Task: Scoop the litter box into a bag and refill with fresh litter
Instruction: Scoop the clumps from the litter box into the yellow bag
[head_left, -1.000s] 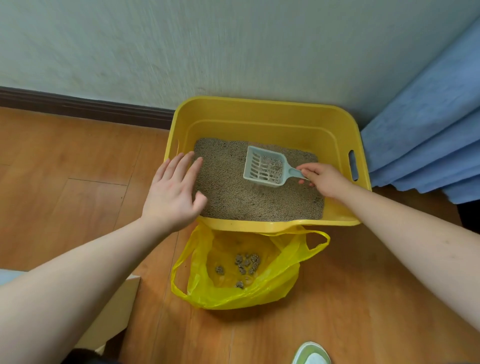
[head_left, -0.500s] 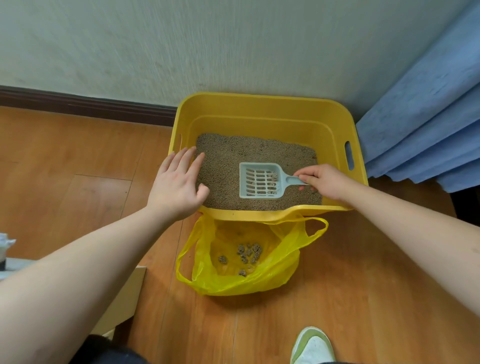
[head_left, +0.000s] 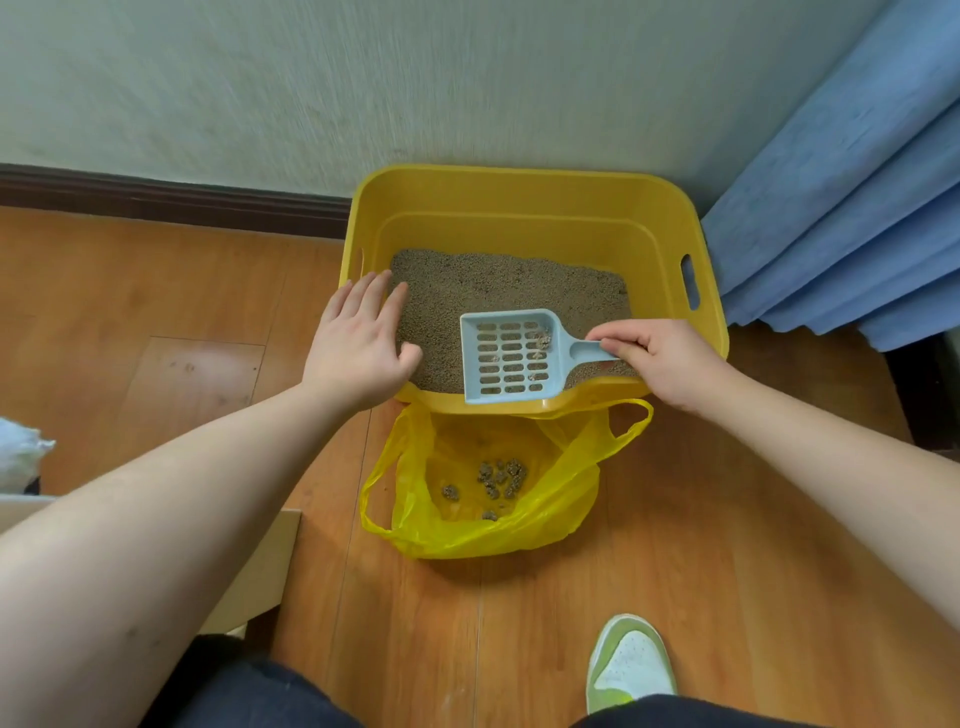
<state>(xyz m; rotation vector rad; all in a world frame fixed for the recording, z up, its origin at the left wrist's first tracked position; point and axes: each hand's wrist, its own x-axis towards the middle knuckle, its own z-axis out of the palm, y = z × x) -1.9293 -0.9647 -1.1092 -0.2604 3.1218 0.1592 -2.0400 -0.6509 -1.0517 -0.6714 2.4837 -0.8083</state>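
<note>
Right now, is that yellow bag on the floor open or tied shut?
Open. The yellow bag's mouth gapes upward just below the litter box, handles loose, and grey clumps show at its bottom.

1 box (head_left: 519, 208), 1 scoop (head_left: 511, 358), 1 bag (head_left: 561, 514)

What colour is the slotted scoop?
Pale blue plastic slotted scoop, clearest in the head view.

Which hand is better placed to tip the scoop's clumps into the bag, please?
Right: the right hand already grips the pale blue slotted plastic scoop just above the open yellow plastic bag; the left hand rests open.
</note>
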